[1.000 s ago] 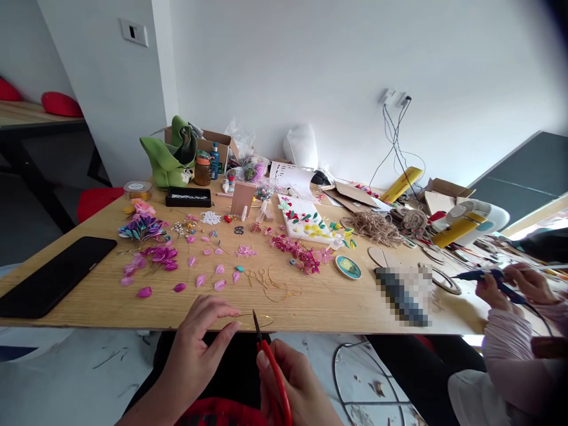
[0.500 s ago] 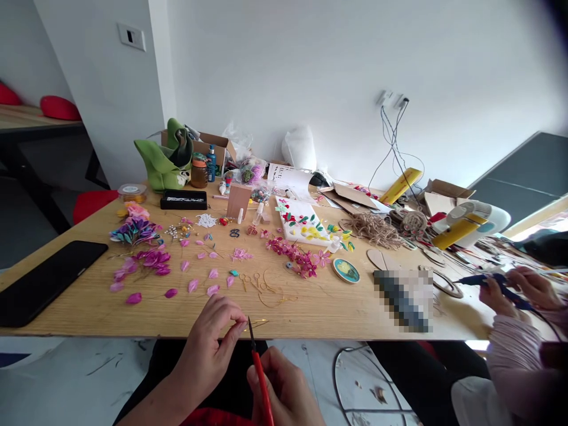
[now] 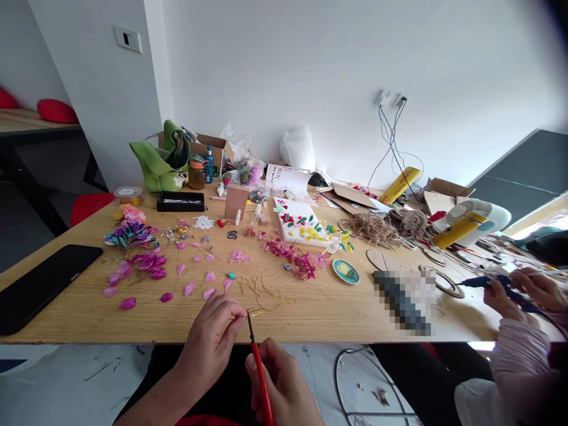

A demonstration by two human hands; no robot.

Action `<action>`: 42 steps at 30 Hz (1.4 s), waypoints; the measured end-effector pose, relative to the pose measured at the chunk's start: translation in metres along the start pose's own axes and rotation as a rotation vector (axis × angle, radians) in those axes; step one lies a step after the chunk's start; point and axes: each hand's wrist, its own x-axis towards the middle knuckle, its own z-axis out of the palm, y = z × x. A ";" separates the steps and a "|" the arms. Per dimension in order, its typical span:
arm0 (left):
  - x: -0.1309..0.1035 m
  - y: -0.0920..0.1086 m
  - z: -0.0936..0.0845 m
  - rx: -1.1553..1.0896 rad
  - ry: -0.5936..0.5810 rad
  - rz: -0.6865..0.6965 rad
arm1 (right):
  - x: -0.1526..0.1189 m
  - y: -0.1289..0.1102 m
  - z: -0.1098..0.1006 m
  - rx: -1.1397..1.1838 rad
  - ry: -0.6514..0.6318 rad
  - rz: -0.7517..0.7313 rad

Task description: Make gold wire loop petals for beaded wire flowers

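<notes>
My left hand (image 3: pixel 212 338) is closed in a pinch at the table's front edge, with thin gold wire (image 3: pixel 256 312) at its fingertips. My right hand (image 3: pixel 286 378) is wrapped round a pair of red-handled pliers (image 3: pixel 261 374). The slim dark jaws point up and touch or nearly touch the wire beside the left fingertips. Farther back on the table lie bent gold wire pieces (image 3: pixel 255 285), a small teal piece (image 3: pixel 231 276) and loose pink petals (image 3: pixel 189 289).
Magenta petal clusters (image 3: pixel 148 260) and a black phone-like slab (image 3: pixel 51 287) lie to the left. Red blossoms (image 3: pixel 295 257), a white foam board (image 3: pixel 306 213) and a round painted plaque (image 3: pixel 345 272) sit centre-right. At far right, a co-worker's hands (image 3: pixel 501 299) hold a blue glue gun (image 3: pixel 477 282).
Both hands and the pliers stay together at the table edge, with the jaw tips slightly higher. The view has shifted a little. The wire near the fingertips now lies at a different angle.
</notes>
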 end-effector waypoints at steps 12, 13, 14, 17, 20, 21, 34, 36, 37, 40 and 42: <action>0.028 -0.009 -0.002 -0.121 -0.048 -0.150 | 0.034 0.004 0.000 -0.082 0.122 -0.094; 0.029 -0.010 -0.002 -0.125 -0.056 -0.164 | 0.035 0.003 0.000 -0.091 0.126 -0.087; 0.030 -0.012 -0.001 -0.128 -0.062 -0.178 | 0.036 0.002 0.000 -0.103 0.133 -0.084; 0.033 -0.018 0.002 -0.127 -0.058 -0.209 | 0.041 0.002 0.000 -0.156 0.148 -0.089; 0.034 -0.024 0.005 -0.133 -0.060 -0.230 | 0.047 0.004 -0.001 -0.198 0.160 -0.098; 0.035 -0.025 0.006 -0.136 -0.064 -0.234 | 0.048 0.004 -0.001 -0.208 0.160 -0.103; 0.039 -0.028 0.003 -0.144 -0.101 -0.269 | 0.055 -0.008 -0.008 -0.371 0.087 -0.159; 0.039 -0.028 0.004 -0.147 -0.109 -0.279 | 0.056 -0.010 -0.009 -0.394 0.090 -0.169; 0.040 -0.028 0.004 -0.150 -0.113 -0.283 | 0.056 -0.011 -0.010 -0.403 0.089 -0.174; 0.041 -0.028 0.004 -0.158 -0.124 -0.299 | 0.056 -0.015 -0.011 -0.424 0.090 -0.183; 0.041 -0.028 0.005 -0.163 -0.131 -0.312 | 0.057 -0.015 -0.012 -0.429 0.098 -0.186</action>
